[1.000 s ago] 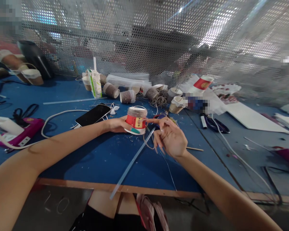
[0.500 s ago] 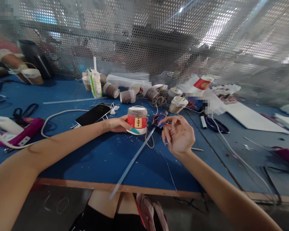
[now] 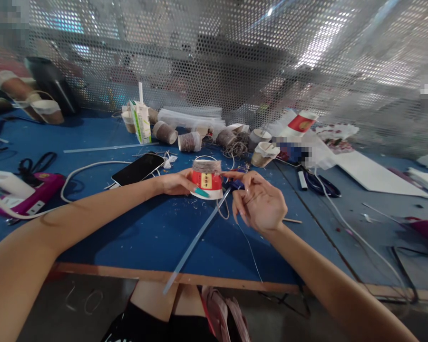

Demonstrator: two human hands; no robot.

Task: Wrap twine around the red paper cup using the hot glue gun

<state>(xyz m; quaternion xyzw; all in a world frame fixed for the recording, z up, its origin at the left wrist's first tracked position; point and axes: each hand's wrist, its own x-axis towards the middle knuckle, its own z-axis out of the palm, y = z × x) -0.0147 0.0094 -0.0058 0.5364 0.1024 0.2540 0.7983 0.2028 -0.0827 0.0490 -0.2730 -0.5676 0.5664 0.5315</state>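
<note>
My left hand [image 3: 180, 183] grips an upside-down paper cup [image 3: 207, 181] with a red band and a gold label. Brown twine [image 3: 207, 166] is wound round its narrow upper end, and a loose loop hangs by its right side. To the right is my right hand [image 3: 260, 199], palm turned up and fingers curled, the index finger reaching to the cup's twine edge. Whatever lies between its fingers is unclear. Beside those fingers shows a dark blue object [image 3: 237, 184], partly hidden. A long translucent stick [image 3: 196, 242] runs from near it past the table's front edge.
Behind the cup lie twine-wrapped cups [image 3: 189, 142], tangled twine [image 3: 237, 145] and a drink carton [image 3: 141, 122]. A phone [image 3: 138, 169], white cable and purple power strip [image 3: 39, 194] are on the left. White board [image 3: 374, 175] and scissors [image 3: 321, 184] lie right. Perforated metal stands behind.
The cup has shifted slightly right in my left hand. My right hand has moved a little left, its index finger now at the cup's twine.
</note>
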